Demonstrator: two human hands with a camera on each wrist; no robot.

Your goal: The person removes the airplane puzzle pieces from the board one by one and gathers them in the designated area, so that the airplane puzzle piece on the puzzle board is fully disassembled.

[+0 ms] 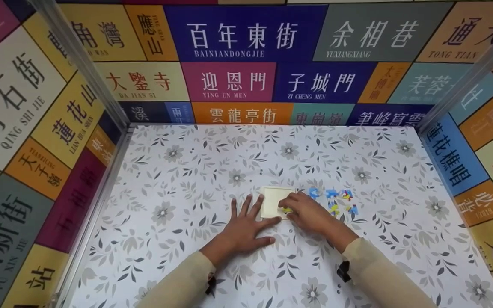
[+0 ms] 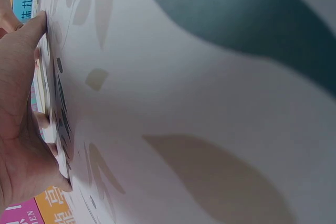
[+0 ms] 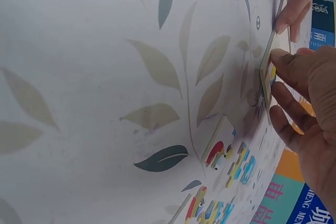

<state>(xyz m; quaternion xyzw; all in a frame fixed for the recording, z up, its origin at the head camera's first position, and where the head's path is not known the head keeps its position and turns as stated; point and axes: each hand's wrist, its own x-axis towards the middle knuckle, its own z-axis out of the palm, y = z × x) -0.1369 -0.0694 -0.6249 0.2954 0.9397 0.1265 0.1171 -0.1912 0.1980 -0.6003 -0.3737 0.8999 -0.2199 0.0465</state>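
A small cream puzzle tray point(image 1: 271, 200) lies flat on the patterned tabletop. My left hand point(image 1: 243, 230) rests beside its left and lower edges, fingers spread, with a fingertip and the thumb side close against the rim. Over the tray's right part, my right hand point(image 1: 308, 212) pinches a small yellow jigsaw piece point(image 1: 287, 210) at the lower right corner. In the right wrist view, thumb and fingers of that hand point(image 3: 317, 93) close on the piece at the tray's edge point(image 3: 266, 69). Fingers hide much of the piece.
Several loose blue, yellow and red jigsaw pieces point(image 1: 332, 193) lie to the right of the tray. The white floral tabletop point(image 1: 203, 171) is bounded at the back and sides by panels point(image 1: 246, 81) of coloured Chinese street names.
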